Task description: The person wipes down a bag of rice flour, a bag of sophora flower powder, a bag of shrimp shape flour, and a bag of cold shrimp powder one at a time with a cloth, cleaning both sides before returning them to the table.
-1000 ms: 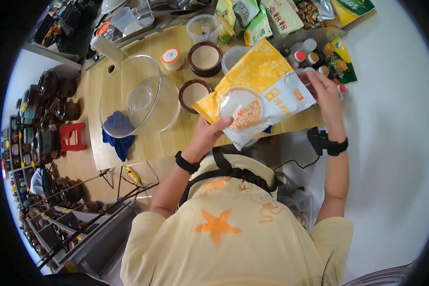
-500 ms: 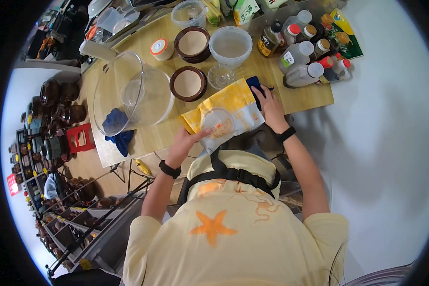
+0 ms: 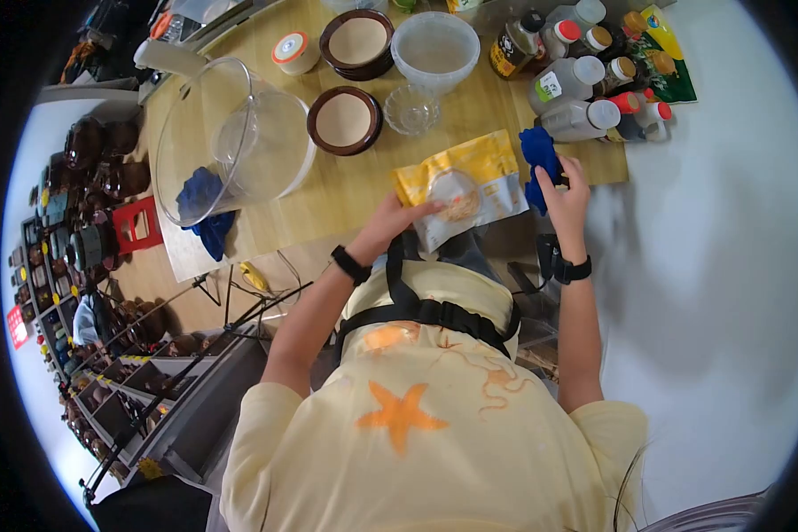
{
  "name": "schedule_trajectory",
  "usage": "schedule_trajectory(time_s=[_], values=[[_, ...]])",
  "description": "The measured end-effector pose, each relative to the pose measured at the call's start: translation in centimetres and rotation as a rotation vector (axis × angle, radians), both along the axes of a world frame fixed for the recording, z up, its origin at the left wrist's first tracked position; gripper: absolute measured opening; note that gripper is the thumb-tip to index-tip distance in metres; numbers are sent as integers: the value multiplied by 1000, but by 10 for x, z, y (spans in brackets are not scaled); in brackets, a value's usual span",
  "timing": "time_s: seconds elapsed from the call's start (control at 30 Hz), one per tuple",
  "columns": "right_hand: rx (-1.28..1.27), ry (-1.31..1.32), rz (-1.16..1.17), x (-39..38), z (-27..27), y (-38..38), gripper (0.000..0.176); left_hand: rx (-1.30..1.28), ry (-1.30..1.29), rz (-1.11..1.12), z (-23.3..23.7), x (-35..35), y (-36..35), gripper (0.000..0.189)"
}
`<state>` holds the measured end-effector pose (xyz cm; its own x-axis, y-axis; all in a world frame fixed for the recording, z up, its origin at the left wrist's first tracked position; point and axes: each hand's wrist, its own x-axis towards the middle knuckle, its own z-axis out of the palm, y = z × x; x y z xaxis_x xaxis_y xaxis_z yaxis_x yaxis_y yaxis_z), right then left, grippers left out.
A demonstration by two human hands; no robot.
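My left hand (image 3: 392, 222) grips the left end of a yellow and white food bag (image 3: 483, 168), with the thumb over its printed front. The bag lies tilted across the table's front edge and shows a picture of a filled round bowl. To its right, my right hand (image 3: 566, 197) is closed on a dark blue cloth (image 3: 539, 152), pinched between thumb and fingers, which hangs bunched up just off the bag's right end. Behind the bag stand a small clear fluted bowl (image 3: 412, 110) and a brown-rimmed dish (image 3: 345, 121) with a beige inside.
A large clear bowl (image 3: 279, 182) takes up the table's left, beside another blue cloth (image 3: 206, 208). Further back are a translucent tub (image 3: 435, 53), stacked brown dishes (image 3: 356, 40) and an orange-lidded jar (image 3: 294, 53). Several bottles (image 3: 569, 84) crowd the right rear, near a white wall (image 3: 727, 266).
My right hand has moved right with the blue cloth, away from the bag's end. The bag has shifted right with my left hand. The view has tilted, so the table sits higher.
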<state>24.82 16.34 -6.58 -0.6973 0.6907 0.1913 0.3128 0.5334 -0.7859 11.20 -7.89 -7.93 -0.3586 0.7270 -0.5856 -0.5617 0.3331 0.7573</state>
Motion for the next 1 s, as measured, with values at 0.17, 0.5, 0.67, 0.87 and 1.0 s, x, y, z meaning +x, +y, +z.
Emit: schedule_trajectory(time_s=[0.17, 0.5, 0.67, 0.87, 1.0], values=[[245, 50, 51, 7, -15, -17, 32, -88, 29, -77, -36, -1, 30, 45], [-6, -40, 248, -11, -20, -55, 37, -102, 150, -57, -74, -15, 4, 32], [133, -142, 613, -35, -18, -88, 50, -67, 359, 13, -83, -2, 13, 23], [213, -234, 604, -22, -37, -76, 46, -49, 258, 6, -103, -6, 9, 13], [241, -228, 465, 5, -50, -44, 39, -74, 176, 6, -98, -7, 11, 13]])
